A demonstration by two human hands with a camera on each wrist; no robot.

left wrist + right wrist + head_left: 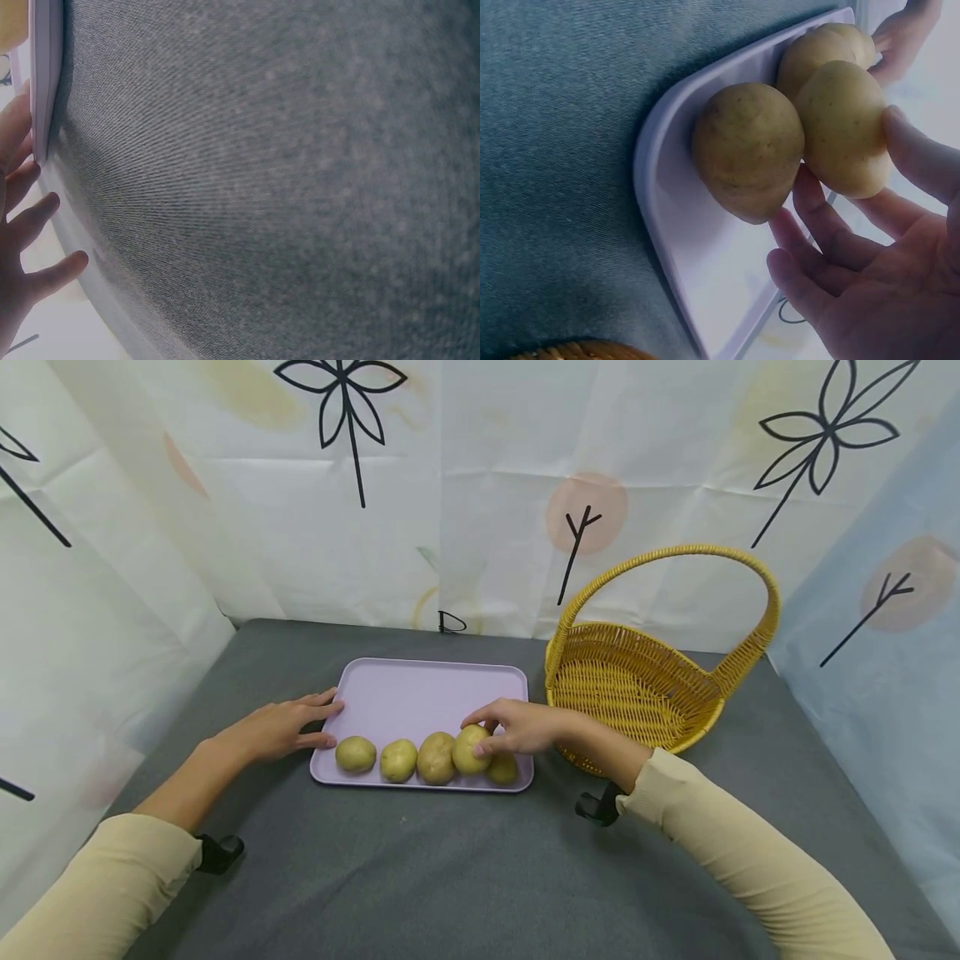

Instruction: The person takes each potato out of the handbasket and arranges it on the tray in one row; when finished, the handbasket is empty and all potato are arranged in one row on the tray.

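A lilac tray (pixel 420 689) lies on the table with several potatoes in a row along its near side. My right hand (pixel 525 727) holds one potato (pixel 468 752) between thumb and fingers at the right part of the row. Beside it, the rightmost potato (pixel 748 146) sits near the tray's corner, close to my fingertips in the right wrist view. My left hand (pixel 281 728) rests at the tray's left edge with fingers spread, nearest the leftmost potato (pixel 356 754). In the left wrist view, spread fingers (pixel 45 277) show beside the tray's edge.
A yellow woven basket (pixel 637 652) with a tall arched handle stands right of the tray, behind my right forearm. Dark grey cloth (pixel 420 877) covers the table. A patterned curtain (pixel 487 552) hangs along its back edge.
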